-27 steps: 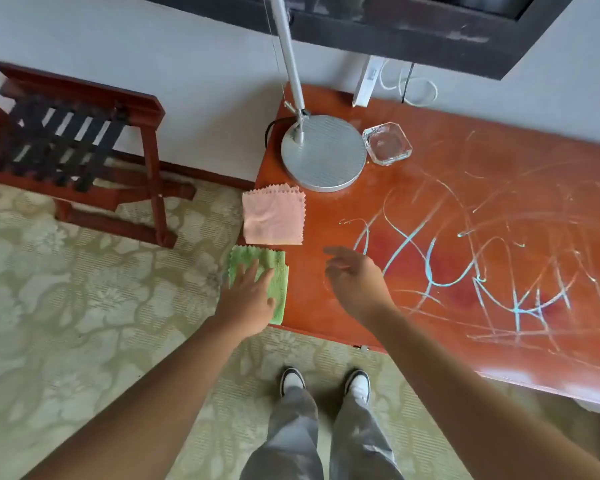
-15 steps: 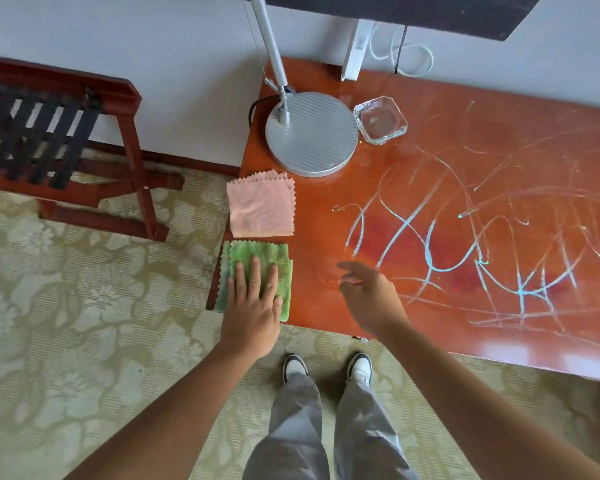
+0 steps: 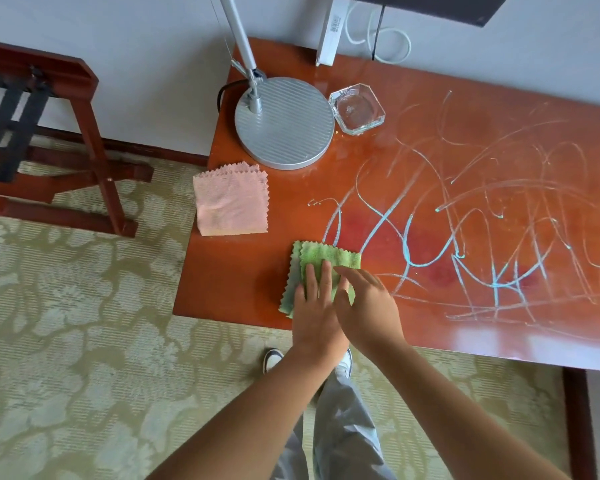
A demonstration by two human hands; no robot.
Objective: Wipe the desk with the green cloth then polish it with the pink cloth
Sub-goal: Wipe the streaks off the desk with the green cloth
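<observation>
The green cloth (image 3: 321, 256) lies folded on the glossy orange-brown desk (image 3: 430, 161) near its front edge. My left hand (image 3: 314, 311) presses flat on the cloth, fingers stretched out. My right hand (image 3: 368, 306) rests beside it, its fingers overlapping the cloth's right side and the left hand. The pink cloth (image 3: 231, 199) sits folded at the desk's left edge, untouched. Pale blue and white scribbles (image 3: 465, 237) cover the desk to the right of the hands.
A silver lamp base (image 3: 284, 123) with its pole stands at the back left, a glass ashtray (image 3: 356, 109) beside it. A white box (image 3: 329, 32) and cables lean against the wall. A wooden luggage rack (image 3: 42, 140) stands on the carpet, left.
My left hand has slid the green cloth rightward from the desk's left edge toward the scribbles. My right hand came in from beside it to touch the cloth.
</observation>
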